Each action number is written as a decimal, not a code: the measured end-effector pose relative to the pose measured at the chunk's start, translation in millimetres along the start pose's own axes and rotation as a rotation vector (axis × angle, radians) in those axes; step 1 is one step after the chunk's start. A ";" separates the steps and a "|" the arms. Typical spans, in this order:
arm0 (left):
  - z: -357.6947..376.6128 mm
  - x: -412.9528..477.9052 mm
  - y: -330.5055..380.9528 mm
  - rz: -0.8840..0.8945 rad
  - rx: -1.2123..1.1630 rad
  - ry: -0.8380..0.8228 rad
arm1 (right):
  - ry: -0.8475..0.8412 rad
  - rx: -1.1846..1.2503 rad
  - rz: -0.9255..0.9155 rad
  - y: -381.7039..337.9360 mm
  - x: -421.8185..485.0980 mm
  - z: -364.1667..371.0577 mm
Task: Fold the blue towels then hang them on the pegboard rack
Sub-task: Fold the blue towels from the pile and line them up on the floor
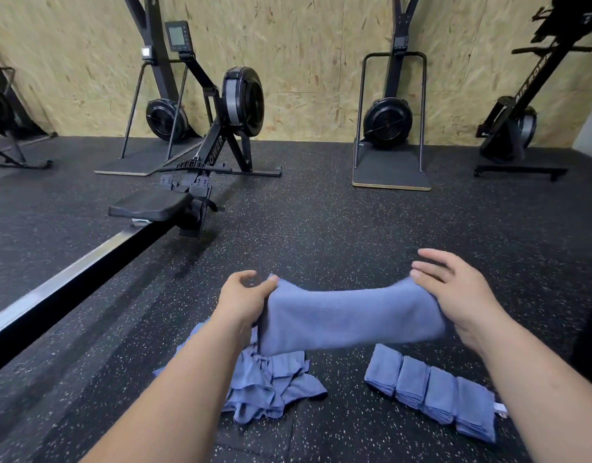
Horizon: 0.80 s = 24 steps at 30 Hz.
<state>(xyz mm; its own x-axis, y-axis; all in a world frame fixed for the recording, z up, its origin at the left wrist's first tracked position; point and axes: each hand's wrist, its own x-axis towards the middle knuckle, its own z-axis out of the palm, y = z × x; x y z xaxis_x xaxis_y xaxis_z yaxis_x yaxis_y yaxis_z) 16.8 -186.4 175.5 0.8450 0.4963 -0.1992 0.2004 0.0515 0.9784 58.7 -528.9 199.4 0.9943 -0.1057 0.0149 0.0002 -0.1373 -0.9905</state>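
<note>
We have the blue towel (348, 315) up off the floor, stretched crosswise between both hands, near and centre. The left hand (244, 295) pinches its left end between thumb and fingertips. The right hand (455, 292) lies over the right end with fingers out straight and the thumb hidden by the cloth, so we cannot tell whether it pinches. Beyond the towel the speckled rubber floor (354, 222) runs open to the far chipboard wall (304, 61) — plenty of room ahead and to the right. The left side is hemmed in: the rowing machine (227, 128) sends its steel rail (70, 275) slanting from far centre to the near left edge, with the black seat (151, 205) on it. Just beneath the left forearm lies a crumpled heap of towels (271, 385), too tangled to count. Near right, well apart from the heap, sits the folded row (431, 392) — four towels, edge to edge. Against the far wall we count two upright fan machines on boards, one behind the rower (164, 118) and one right of centre (388, 121). A tilted black machine (512, 128) stands at the far right.
</note>
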 end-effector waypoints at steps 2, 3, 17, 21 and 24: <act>-3.6 4.6 -1.7 0.020 -0.028 -0.050 | -0.014 -0.034 -0.051 0.3 0.5 -3.7; -5.1 4.6 0.1 0.061 -0.040 -0.044 | -0.004 -0.036 -0.073 -0.7 0.3 -5.0; -18.2 2.8 4.5 0.247 0.252 -0.304 | -0.237 -0.116 -0.088 -8.7 -3.4 -19.2; -17.8 2.7 3.7 0.462 0.648 -0.271 | -0.209 -0.421 -0.167 -0.3 0.7 -24.6; -16.2 -2.8 7.4 0.563 0.806 -0.237 | -0.136 -0.702 -0.294 -1.5 0.6 -24.9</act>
<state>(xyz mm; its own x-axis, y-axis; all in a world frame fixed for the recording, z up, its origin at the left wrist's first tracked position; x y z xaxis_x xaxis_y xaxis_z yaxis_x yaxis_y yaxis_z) 7.9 -173.4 184.1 0.9791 0.0781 0.1879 -0.0568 -0.7816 0.6212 56.7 -553.3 204.2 0.9682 0.1472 0.2024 0.2437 -0.7383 -0.6289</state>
